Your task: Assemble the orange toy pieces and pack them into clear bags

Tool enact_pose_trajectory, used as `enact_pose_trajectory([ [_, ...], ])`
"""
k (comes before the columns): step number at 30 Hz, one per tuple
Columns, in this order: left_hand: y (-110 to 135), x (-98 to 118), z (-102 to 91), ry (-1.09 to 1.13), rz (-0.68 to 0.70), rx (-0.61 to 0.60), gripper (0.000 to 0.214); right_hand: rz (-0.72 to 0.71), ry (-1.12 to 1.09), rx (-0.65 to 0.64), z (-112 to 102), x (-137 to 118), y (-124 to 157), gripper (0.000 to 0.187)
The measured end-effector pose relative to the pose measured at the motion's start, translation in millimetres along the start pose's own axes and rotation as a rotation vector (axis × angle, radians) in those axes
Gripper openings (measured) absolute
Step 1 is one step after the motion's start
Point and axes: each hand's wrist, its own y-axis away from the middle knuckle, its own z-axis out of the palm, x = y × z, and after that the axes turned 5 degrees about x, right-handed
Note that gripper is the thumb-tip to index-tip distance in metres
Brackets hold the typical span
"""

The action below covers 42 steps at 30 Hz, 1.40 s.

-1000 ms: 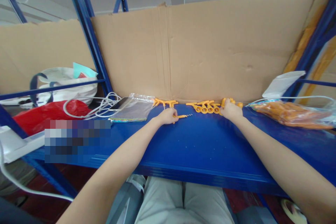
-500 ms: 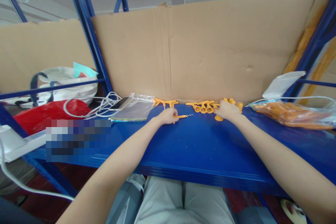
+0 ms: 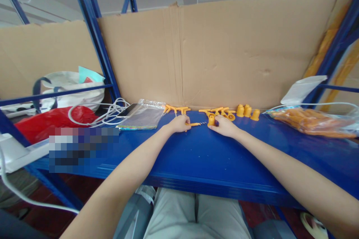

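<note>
My left hand (image 3: pixel 179 123) is closed around the handle of an orange corkscrew (image 3: pixel 195 124), whose metal spiral points right. My right hand (image 3: pixel 225 126) grips an orange bell-shaped cap (image 3: pixel 211 120) just past the spiral's tip; whether they touch I cannot tell. Behind my left hand lie several T-handled orange corkscrews (image 3: pixel 183 109). More orange corkscrew pieces with round ends (image 3: pixel 216 112) lie in a row behind my right hand, partly hidden by it. To their right, three orange bell-shaped caps (image 3: pixel 247 111) stand on the blue tabletop (image 3: pixel 207 160).
A clear plastic bag (image 3: pixel 143 115) and white cables (image 3: pixel 113 111) lie at left, near a red bag (image 3: pixel 67 119). On the right is a clear bag of orange parts (image 3: pixel 311 119). A cardboard panel (image 3: pixel 224 52) closes off the back, between blue posts (image 3: pixel 97 41).
My right hand has moved left from the group of caps with one bell-shaped cap in it, up to the corkscrew's tip. My left hand has stayed in place.
</note>
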Motion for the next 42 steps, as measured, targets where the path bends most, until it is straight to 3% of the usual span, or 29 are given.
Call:
enact_pose_trajectory([
  [4,0,2,-0.5,-0.005,-0.004,-0.011,0.01,0.026,0.146,0.079,-10,-1,2,0.025],
  [16,1,3,1.0,0.05,-0.001,0.023,0.007,-0.034,0.235,-0.041,-14,-3,7,0.042],
  [24,2,5,-0.9,0.065,-0.008,0.02,0.006,0.054,0.278,-0.035,-15,-3,7,0.039],
  [26,2,6,-0.7,0.06,-0.009,0.015,0.008,0.036,0.245,-0.021,-12,1,6,0.038],
  [32,1,4,1.5,0.047,0.061,0.06,0.012,-0.24,-0.082,0.081,4,10,0,0.031],
  [36,0,2,4.2,0.046,0.092,0.109,0.014,-0.213,-0.189,0.142,8,12,-2,0.032],
  [42,-2,-2,7.2,0.065,0.153,0.153,0.009,-0.06,-0.388,0.127,15,20,-5,0.034],
])
